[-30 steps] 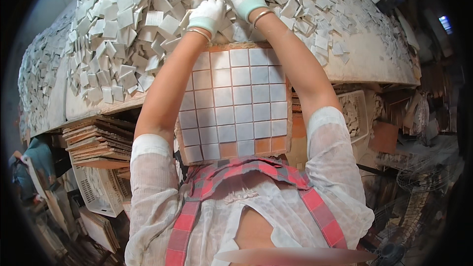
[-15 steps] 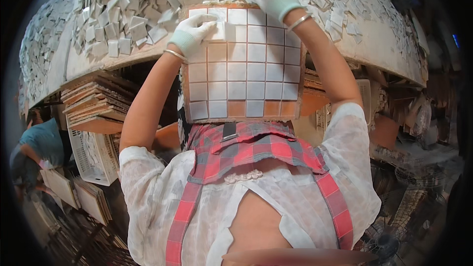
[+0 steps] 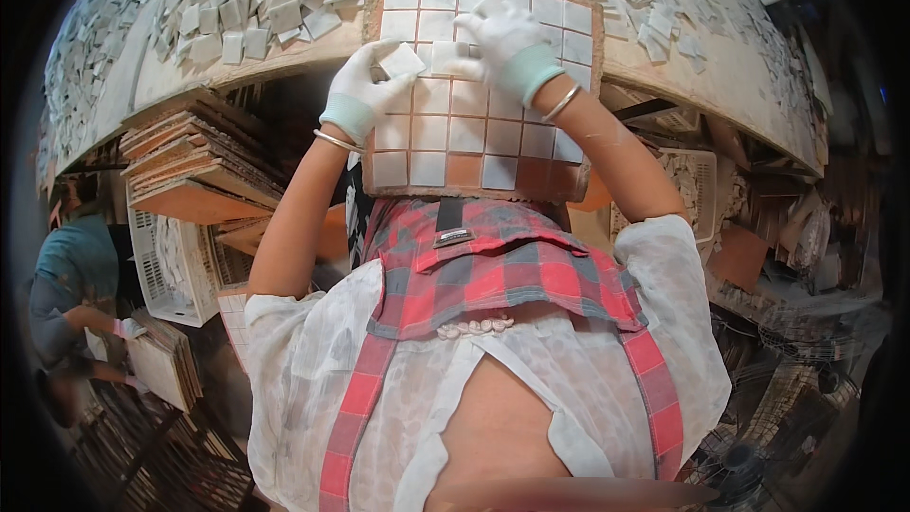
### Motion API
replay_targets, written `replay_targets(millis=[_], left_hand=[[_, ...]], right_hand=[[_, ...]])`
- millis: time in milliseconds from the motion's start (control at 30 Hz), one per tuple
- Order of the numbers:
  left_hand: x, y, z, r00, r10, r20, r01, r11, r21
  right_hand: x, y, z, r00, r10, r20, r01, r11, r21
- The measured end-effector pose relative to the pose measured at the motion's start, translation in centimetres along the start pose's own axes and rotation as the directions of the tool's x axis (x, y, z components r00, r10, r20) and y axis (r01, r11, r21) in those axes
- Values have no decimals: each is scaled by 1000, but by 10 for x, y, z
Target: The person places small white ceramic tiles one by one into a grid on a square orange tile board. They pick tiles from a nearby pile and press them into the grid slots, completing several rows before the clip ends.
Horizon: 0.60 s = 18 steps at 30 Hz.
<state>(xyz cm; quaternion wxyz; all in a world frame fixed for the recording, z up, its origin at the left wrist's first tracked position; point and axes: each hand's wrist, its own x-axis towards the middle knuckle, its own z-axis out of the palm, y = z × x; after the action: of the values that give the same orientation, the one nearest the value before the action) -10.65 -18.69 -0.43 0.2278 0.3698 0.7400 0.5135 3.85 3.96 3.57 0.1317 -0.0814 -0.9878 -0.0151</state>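
Note:
A terracotta-coloured grid board point(image 3: 550, 176) lies in front of me, tilted against the bench edge and my lap. White square tiles point(image 3: 428, 132) fill most of its grid, and several bare squares show in the near row. My left hand point(image 3: 356, 93), in a white glove with a pale green cuff, pinches a loose tile point(image 3: 402, 61) tilted above the board's left side. Over the upper middle of the board, my gloved right hand point(image 3: 507, 45) is bent with its thumb and fingers at another tile point(image 3: 449, 57); its grip is partly hidden.
Loose white tiles point(image 3: 227, 14) are heaped along the curved bench point(image 3: 180, 100). Beneath it at left stand stacked boards point(image 3: 194, 156) and a white plastic crate point(image 3: 171, 265). Another person point(image 3: 76, 270) handles boards at far left. A wire-caged fan point(image 3: 749, 455) stands at lower right.
My right hand has come from the tile heap down to the board. My left hand has drawn back toward the board's left edge, its tile now tilted. The whole view has shifted slightly.

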Motion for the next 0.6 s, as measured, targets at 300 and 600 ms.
replay_targets(millis=[300,600], left_hand=[[-46,-1,14,855,-294,428,492,194,-849],[-73,36,33,987,67,144,-55,995,-87]], right_hand=[[-11,-4,9,998,-3,-59,18,965,261],[-74,24,-19,791,361,494,-565,120,816]])
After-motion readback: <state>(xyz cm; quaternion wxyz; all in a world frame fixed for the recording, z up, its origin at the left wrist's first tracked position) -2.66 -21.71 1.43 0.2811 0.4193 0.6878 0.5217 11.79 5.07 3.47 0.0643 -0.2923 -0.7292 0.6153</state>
